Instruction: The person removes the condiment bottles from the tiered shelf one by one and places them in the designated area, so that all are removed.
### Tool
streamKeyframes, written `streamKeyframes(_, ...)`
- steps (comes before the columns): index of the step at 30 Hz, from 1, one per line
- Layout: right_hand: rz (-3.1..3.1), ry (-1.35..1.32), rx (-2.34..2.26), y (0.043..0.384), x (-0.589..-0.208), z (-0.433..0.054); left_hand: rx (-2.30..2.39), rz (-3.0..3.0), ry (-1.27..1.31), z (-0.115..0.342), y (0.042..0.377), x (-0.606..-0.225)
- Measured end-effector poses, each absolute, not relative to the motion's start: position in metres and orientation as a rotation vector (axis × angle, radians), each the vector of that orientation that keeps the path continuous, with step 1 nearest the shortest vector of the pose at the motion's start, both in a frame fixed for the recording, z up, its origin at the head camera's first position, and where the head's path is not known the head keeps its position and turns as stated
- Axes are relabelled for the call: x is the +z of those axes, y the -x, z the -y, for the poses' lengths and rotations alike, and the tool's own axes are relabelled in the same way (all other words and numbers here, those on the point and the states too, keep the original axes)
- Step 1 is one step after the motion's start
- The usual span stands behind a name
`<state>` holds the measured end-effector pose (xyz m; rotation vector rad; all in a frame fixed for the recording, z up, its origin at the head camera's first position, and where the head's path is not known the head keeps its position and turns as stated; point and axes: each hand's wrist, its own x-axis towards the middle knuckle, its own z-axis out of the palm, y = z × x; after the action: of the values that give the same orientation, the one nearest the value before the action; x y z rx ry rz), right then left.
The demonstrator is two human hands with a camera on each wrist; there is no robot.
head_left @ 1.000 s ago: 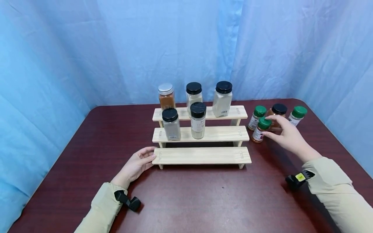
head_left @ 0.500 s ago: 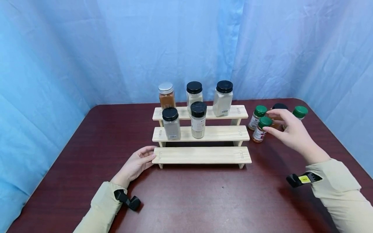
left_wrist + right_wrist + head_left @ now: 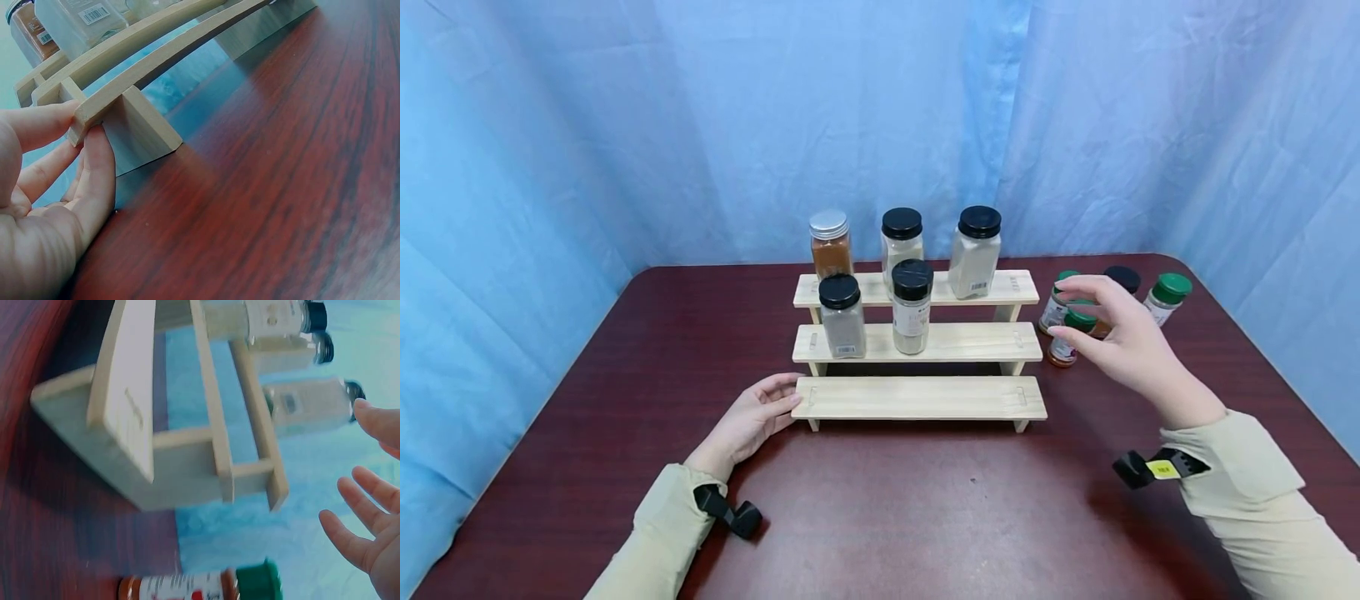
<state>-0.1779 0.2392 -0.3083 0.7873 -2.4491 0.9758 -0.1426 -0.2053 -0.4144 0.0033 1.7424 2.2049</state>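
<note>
My left hand pinches the left end of the lowest shelf of a three-tier wooden rack. In the left wrist view the thumb lies on that shelf end and the fingers come up underneath. Spread and holding nothing, my right hand hovers by a small green-capped spice jar, which it partly covers in the head view. The same jar lies along the lower edge of the right wrist view, apart from the fingers.
The top tier bears a silver-lidded jar and two black-lidded jars. Two more black-lidded jars stand on the middle tier. Behind the right hand are another green-capped jar, a black-lidded jar and a green-capped jar.
My right hand has come away from the front green-capped jar and shifted left, its fingers spreading. That jar stays standing in its place. The left hand keeps its grip on the rack.
</note>
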Motion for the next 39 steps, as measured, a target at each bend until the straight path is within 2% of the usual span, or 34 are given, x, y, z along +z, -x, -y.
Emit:
streamKeyframes(20,2.328,-1.008,1.184,0.183,-0.304,-0.168,2.187,-1.767,0.004,0.206,0.144,-0.413)
streamKeyframes(39,2.458,-0.872,1.339,0.187,-0.312,-0.119,2.193,-1.747,-0.005,0.205,0.142,-0.414)
